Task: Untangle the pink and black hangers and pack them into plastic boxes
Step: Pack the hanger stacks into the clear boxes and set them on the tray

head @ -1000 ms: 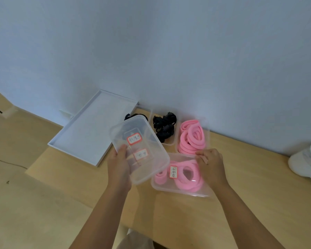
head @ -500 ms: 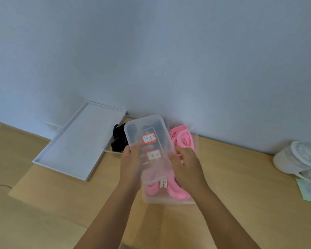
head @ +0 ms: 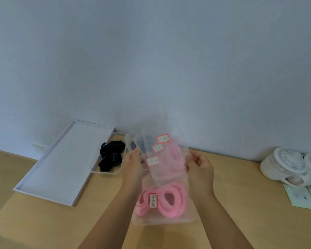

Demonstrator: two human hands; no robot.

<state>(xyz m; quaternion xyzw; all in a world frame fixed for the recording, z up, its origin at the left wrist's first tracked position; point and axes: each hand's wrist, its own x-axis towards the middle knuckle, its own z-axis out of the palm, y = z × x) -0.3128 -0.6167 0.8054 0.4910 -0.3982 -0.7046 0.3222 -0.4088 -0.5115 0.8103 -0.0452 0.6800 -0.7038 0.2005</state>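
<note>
I hold a stack of clear plastic lids (head: 157, 155) with red-edged labels up in front of me, blurred by motion. My left hand (head: 133, 164) grips its left edge and my right hand (head: 199, 166) grips its right edge. Below them on the wooden table stands a clear box (head: 188, 219) holding pink hangers (head: 171, 203) and bearing a label. Another clear box (head: 95, 169) to the left holds black hangers (head: 111, 155). More pink hangers show dimly through the lids, near the wall.
A long white tray (head: 61, 164) lies at the left, angled toward the wall. White round objects (head: 291, 166) and a pale green card (head: 300, 196) sit at the table's right. The table's (head: 241, 203) left corner is near the tray.
The lids moved right and now both hands hold them; my right hand left the pink box and took the right edge. The camera view shifted, so the black hangers now show left of the lids.
</note>
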